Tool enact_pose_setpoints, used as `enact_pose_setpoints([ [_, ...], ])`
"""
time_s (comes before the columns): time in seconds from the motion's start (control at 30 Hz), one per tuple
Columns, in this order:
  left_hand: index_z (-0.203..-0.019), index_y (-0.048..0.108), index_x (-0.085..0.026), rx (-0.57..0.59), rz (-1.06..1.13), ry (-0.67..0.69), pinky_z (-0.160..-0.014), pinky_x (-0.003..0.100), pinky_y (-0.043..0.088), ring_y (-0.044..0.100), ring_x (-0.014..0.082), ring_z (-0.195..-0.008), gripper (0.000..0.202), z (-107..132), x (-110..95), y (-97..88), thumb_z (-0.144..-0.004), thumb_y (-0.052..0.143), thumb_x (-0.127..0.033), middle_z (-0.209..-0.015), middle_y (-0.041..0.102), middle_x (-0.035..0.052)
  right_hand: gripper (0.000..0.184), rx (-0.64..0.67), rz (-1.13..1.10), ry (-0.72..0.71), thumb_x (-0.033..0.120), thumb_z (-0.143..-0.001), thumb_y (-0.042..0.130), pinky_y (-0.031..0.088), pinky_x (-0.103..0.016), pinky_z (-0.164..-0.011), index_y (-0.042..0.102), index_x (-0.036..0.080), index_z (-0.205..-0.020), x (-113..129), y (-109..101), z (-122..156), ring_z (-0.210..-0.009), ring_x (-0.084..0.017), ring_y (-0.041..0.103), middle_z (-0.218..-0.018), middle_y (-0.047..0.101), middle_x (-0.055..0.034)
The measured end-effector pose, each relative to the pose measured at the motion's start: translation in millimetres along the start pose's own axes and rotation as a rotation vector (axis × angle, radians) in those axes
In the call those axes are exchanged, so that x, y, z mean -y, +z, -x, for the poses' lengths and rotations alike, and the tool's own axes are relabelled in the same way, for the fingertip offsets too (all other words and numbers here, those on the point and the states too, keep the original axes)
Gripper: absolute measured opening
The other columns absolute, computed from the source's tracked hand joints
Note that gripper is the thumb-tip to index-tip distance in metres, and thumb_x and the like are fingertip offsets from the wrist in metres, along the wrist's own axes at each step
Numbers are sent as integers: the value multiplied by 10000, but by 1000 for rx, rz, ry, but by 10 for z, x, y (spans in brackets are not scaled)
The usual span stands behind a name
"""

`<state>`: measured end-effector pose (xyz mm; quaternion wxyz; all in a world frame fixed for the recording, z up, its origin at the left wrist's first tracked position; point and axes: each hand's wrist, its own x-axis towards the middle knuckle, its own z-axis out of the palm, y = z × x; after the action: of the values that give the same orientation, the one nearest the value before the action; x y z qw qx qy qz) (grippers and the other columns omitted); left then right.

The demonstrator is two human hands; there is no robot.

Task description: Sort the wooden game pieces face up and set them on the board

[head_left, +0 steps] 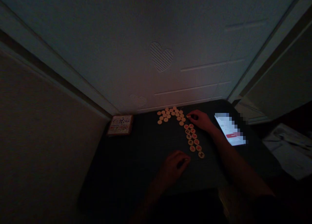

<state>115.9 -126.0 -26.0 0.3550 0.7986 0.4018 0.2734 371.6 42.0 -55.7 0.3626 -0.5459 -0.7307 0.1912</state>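
Observation:
My right hand (201, 120) is closed in a pinch at the far side of the dark table (136, 155). Between its fingertips is a pale round xiangqi piece (188, 116), partly hidden. Just left of it lies a loose group of blank-side-up xiangqi pieces (168, 116). Below that hand, two columns of face-up xiangqi pieces (194, 136) with red or dark characters run towards me. A single dark-marked piece (201, 155) ends the right column. My left hand (174, 164) is curled nearer to me, left of the columns, fingertips together; what they hold, if anything, is unclear.
A square box (120, 125) with a printed lid sits at the table's far left corner. On the right, a lit phone (230, 130) lies beside my right forearm. Behind the table rises a pale panel with a heart relief (161, 56). The light is dim.

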Motion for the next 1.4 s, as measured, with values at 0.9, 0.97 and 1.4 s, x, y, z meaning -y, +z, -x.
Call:
enact_pose_setpoints([
  [0.9, -1054, 701, -255, -4, -184, 137, -981, 402, 551, 691, 200, -1029, 113, -119, -20, 151, -956, 647, -271, -1098, 740, 28, 186, -49, 2, -10, 288, -888, 651, 522, -313, -729, 763, 227, -1024, 40, -6, 44, -764, -173, 633, -943, 723, -50],
  [0.97, -1053, 704, -256, -16, -187, 130, -954, 392, 565, 685, 203, -1027, 114, -125, -3, 173, -954, 650, -278, -1090, 732, 35, 185, -56, -3, -3, 292, -886, 653, 523, -315, -727, 764, 228, -1021, 38, -6, 42, -759, -174, 631, -945, 724, -51],
  [1.4, -1067, 712, -262, -24, -193, 125, -987, 426, 550, 687, 209, -999, 130, -139, -8, 178, -956, 645, -265, -1057, 734, 33, 182, -53, -3, -6, 304, -901, 649, 519, -322, -735, 762, 225, -1020, 41, -11, 43, -769, -182, 635, -936, 719, -52],
])
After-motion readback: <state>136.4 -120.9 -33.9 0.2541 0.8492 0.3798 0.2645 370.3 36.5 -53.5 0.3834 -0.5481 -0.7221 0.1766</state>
